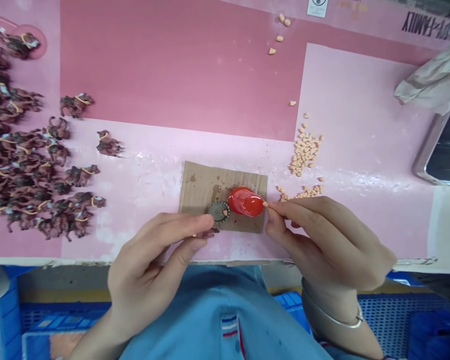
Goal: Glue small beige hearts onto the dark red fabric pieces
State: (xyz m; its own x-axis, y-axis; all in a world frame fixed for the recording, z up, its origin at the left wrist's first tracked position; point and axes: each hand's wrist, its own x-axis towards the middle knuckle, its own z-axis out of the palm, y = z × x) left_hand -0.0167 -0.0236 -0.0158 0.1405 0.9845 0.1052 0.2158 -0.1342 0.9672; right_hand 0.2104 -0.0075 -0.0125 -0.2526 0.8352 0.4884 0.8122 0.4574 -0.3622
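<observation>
Quickly, our right hand (322, 242) pinches a peach granule (265, 204) against the red paste (245, 201); our left hand (155, 260) pinches a small brown figurine (210, 233) by a round cap (219, 211), with cardboard (197, 185) shielding the pink sheet (180, 65).

pink mat (165, 165) passable left of the cardboard (195, 185), brown horse figurines (26, 160) blocking farther left, orange pellets (305, 155) lying right
</observation>
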